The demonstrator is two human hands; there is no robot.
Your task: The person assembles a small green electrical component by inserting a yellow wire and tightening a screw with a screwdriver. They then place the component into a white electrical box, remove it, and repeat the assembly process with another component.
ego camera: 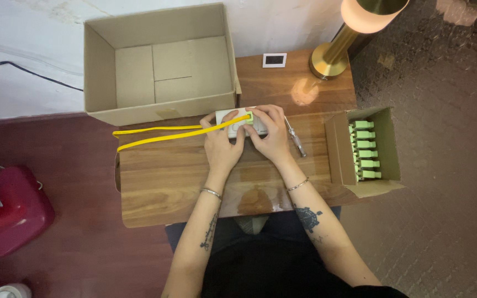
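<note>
Wooden table (167, 182), lower centre: varnished planks, glossy enough to mirror the lamp glow. Big cardboard box (158, 66) upper left, matt brown, rough-cut flaps. Small cardboard box (340, 149) at right, same matt card, w/ pale green plastic connectors (364, 150) inside, smooth. Both hands on a white plastic device (238, 122), smooth, slight sheen. Yellow cable (161, 135) has a rubbery plastic jacket, semi-gloss. Screwdriver (295, 137): metal shaft, clear plastic handle. Lamp (340, 47) upper right is polished brass-look metal, frosted shade. Thin metal bracelets on both wrists. Floor at right looks like rough textured carpet.
</note>
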